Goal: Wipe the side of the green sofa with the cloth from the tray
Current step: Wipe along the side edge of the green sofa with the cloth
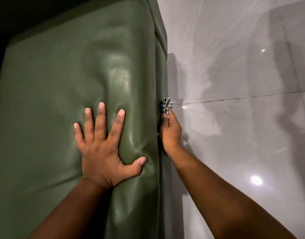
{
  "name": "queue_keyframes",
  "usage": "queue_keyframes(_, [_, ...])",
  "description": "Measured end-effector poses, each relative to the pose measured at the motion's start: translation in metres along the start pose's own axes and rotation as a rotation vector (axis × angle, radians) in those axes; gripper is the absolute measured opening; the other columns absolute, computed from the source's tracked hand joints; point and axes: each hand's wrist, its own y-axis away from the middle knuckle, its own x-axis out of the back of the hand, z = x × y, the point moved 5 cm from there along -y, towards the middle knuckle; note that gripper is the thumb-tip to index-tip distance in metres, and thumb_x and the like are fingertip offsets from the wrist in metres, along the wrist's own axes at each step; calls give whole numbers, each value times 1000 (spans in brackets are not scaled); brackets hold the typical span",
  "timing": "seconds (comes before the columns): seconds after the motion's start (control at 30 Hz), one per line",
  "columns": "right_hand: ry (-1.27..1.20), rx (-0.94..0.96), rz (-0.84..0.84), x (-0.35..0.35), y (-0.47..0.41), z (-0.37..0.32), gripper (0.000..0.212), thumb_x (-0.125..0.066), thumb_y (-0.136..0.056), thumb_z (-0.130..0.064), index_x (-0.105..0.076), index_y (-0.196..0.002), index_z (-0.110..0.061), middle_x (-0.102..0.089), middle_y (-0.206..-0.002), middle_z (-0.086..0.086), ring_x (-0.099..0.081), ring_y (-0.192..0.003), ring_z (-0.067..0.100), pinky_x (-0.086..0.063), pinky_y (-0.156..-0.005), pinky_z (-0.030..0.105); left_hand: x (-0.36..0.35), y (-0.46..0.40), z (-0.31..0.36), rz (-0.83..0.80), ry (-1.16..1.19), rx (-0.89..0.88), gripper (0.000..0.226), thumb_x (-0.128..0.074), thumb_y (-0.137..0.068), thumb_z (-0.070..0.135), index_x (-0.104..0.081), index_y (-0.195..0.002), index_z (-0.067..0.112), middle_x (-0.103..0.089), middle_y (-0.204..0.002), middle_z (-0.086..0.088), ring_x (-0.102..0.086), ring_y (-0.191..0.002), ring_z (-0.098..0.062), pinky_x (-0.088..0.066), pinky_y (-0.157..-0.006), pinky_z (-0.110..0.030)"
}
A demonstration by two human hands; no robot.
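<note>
The green leather sofa fills the left and middle of the head view, seen from above. My left hand lies flat on its padded top with fingers spread, pressing a dent into the leather. My right hand reaches down past the sofa's right edge and grips a black-and-white checked cloth. The cloth is pressed against the sofa's narrow side panel. Most of the cloth is hidden behind my fingers, and only a bunched end sticks out above them.
A glossy grey tiled floor lies to the right of the sofa, with a dark grout line and bright light reflections. Shadows fall across the tiles. The tray is not in view.
</note>
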Motion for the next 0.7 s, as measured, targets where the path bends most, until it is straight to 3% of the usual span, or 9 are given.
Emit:
queue_keyframes(0.07, [-201,-146,55,21,5,-7,25,-43,-102,-26,-60,-119,-23,-70,-89,7,-68,-70,19,-53,-65,29,1,-4,1,-38,-7,9,114,-37,-66,91,-24,-159,28,-22,-168,-21,-18,-154,-49,-13,-118,-72])
queue_keyframes(0.1, [-298,-181,87,34,10,-14,23,-42,-102,-26,-62,-112,-21,-67,-82,4,-65,-64,16,-58,-64,33,3,-2,1,-67,-11,15,115,-40,-64,89,-23,-159,29,-21,-168,-20,-17,-154,-48,-13,-118,-72])
queue_keyframes(0.17, [-468,-172,123,64,19,-33,22,-42,-103,-24,-62,-98,-17,-67,-84,5,-66,-73,21,-59,-85,50,4,1,1,-139,-14,27,115,-41,-62,88,-24,-160,30,-19,-169,-18,-17,-155,-48,-14,-118,-72])
queue_keyframes(0.2, [-541,-166,96,78,29,-49,22,-41,-103,-23,-61,-95,-18,-67,-85,6,-67,-75,23,-56,-88,50,8,4,1,-171,-8,38,115,-41,-62,88,-24,-160,31,-18,-170,-18,-17,-155,-48,-14,-118,-73])
queue_keyframes(0.3, [-664,-164,-19,109,65,-97,22,-38,-104,-25,-59,-105,-17,-68,-92,7,-69,-79,23,-57,-84,45,23,13,-1,-267,9,67,112,-33,-65,92,-20,-161,35,-14,-171,-15,-15,-155,-47,-16,-118,-74])
queue_keyframes(0.4, [-671,-166,-106,133,101,-135,28,-37,-104,-26,-56,-120,-13,-67,-112,13,-65,-104,34,-49,-99,57,51,33,12,-301,100,178,109,-24,-68,96,-10,-161,40,-7,-173,-8,-12,-158,-40,-13,-120,-71])
queue_keyframes(0.47, [-641,-192,-159,142,127,-155,31,-37,-104,-27,-53,-126,-12,-62,-126,18,-59,-119,39,-44,-103,62,76,57,25,-278,220,321,110,-25,-68,96,-8,-161,39,-3,-174,-6,-7,-159,-37,-10,-122,-67])
queue_keyframes(0.57, [-551,-230,-277,139,185,-183,35,-36,-104,-28,-51,-130,-10,-55,-139,22,-54,-126,41,-41,-106,62,124,116,32,-251,337,576,112,-26,-68,96,-5,-162,38,-1,-174,-6,-5,-160,-34,-12,-122,-65])
queue_keyframes(0.7, [-382,-261,-531,115,270,-215,40,-37,-103,-31,-49,-133,-8,-54,-137,24,-53,-124,42,-38,-108,63,192,200,32,-257,420,934,116,-23,-64,97,0,-161,39,4,-174,-4,2,-160,-30,-9,-125,-61])
